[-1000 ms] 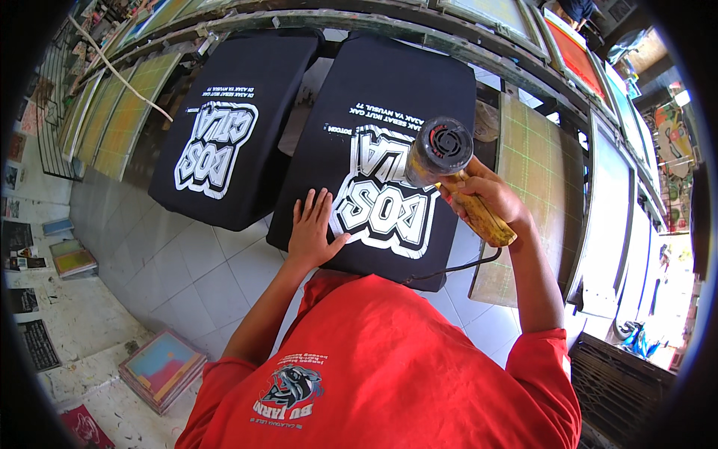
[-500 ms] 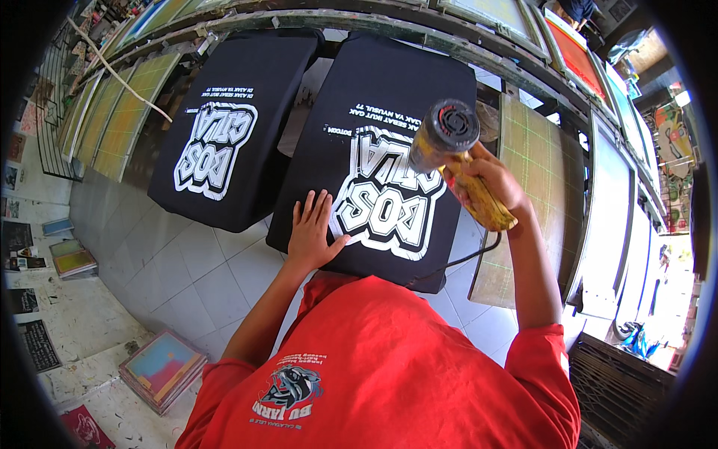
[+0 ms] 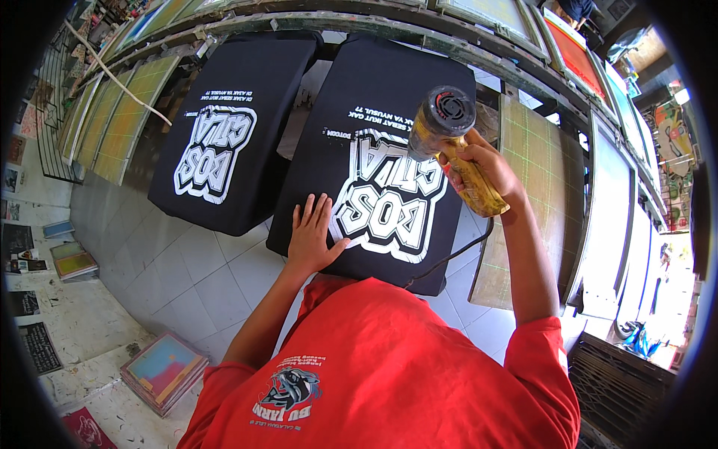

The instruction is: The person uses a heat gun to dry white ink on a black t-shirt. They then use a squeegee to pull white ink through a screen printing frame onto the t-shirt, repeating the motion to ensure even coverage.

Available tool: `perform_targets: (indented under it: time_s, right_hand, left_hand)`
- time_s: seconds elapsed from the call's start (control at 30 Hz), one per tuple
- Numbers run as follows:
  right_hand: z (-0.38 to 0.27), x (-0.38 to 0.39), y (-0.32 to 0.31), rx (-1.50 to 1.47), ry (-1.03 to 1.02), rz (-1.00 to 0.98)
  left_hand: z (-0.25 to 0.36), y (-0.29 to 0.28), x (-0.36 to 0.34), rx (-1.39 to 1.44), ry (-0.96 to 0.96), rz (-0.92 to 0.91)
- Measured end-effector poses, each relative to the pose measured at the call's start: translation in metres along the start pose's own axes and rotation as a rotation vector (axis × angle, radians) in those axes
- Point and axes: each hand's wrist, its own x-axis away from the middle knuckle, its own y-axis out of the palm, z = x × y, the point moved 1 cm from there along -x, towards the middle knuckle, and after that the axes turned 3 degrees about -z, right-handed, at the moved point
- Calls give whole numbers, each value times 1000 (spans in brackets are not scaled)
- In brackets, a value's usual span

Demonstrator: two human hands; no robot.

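The left hand (image 3: 309, 238) is lying on the near left of a white-printed black shirt (image 3: 378, 165), fingers slightly spread. Above that shirt's right side, the right hand (image 3: 490, 168) is gripping a scuffed, black-ended yellow heat gun (image 3: 436, 131) in its fingers. Beyond the shirt, a dark rail (image 3: 441, 36) is crossing.

L hand (image 3: 308, 241) flat, R hand (image 3: 493, 168) up, curled

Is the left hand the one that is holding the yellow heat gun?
No, the right hand grips the yellow heat gun, while the left hand lies on the black cloth.
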Motion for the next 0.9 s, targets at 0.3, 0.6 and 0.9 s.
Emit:
perform_targets:
  time_s: [0.3, 0.6, 0.9]
  right_hand:
    - [-1, 15, -3, -15, -1, 47]
    - [4, 26, -6, -70, -4, 41]
    - [7, 36, -5, -20, 1, 53]
  left_hand:
    - [0, 1, 0, -11, 6, -3]
    - [-1, 2, 0, -33, 9, -12]
    - [-1, 3, 1, -36, 15, -4]
